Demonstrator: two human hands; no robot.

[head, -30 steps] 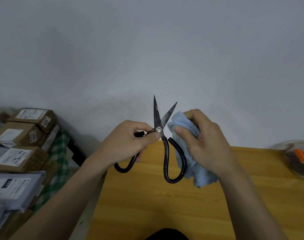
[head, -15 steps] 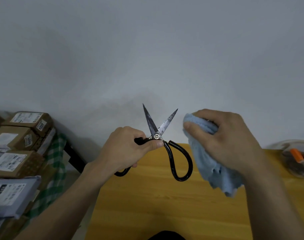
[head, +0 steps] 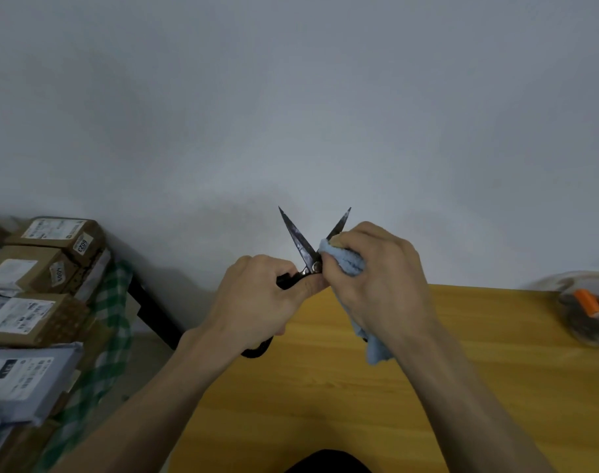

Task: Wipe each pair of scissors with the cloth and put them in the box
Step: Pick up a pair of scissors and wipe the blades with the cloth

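Fingers of the left hand curl round the scissors at the handles (blades spread, tips up) above the table; the right hand pinches the cloth round the right blade.

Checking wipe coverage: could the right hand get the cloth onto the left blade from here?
Probably yes: the right hand grips the blue cloth at the pivot, and the left blade stands bare beside it.

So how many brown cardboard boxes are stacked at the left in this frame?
3 clearly: top box at the back, middle box in front of it, lower box nearest. Grey mailers lie below; more boxes may be hidden under them or past the frame edge.
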